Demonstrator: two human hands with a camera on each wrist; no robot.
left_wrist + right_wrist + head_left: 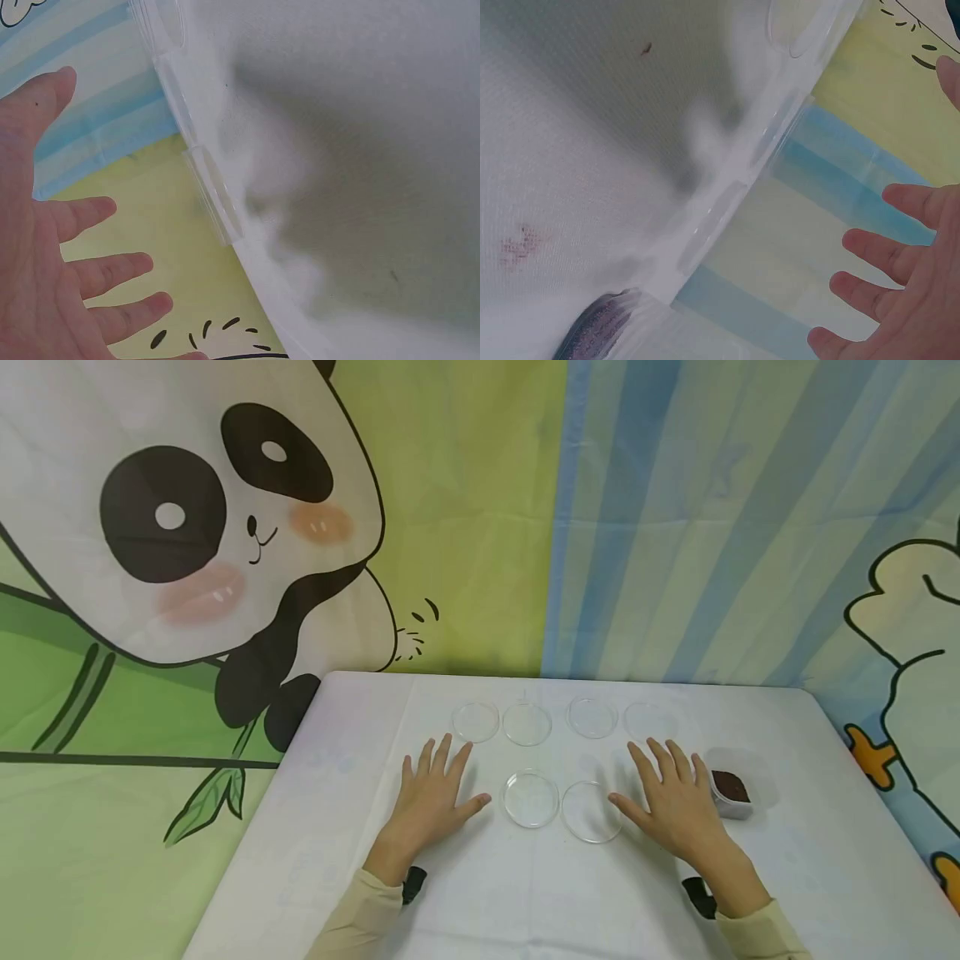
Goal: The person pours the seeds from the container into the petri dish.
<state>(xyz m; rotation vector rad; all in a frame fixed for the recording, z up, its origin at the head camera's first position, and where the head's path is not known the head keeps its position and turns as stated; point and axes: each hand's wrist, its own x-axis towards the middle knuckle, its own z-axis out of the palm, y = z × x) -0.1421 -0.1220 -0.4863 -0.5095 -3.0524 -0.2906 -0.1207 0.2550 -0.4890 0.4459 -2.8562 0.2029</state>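
My left hand (pixel 431 802) hovers over the left half of the white table, palm down, fingers spread and holding nothing. On the other side my right hand (pixel 675 806) is held the same way, also holding nothing. Between them lie two clear, round shallow dishes, a left one (pixel 531 799) and a right one (pixel 591 812); my right thumb reaches over the edge of the latter. Just right of my right hand stands a small clear box (pixel 733 811) with dark brown contents (pixel 730 786). In the right wrist view the dark contents (pixel 600 322) show at the bottom left.
Several more clear round dishes stand in a row near the table's back edge, among them one at the left (pixel 476 722) and one farther right (pixel 592 717). Behind the table hangs a printed cloth (pixel 465 510) with a panda and blue stripes.
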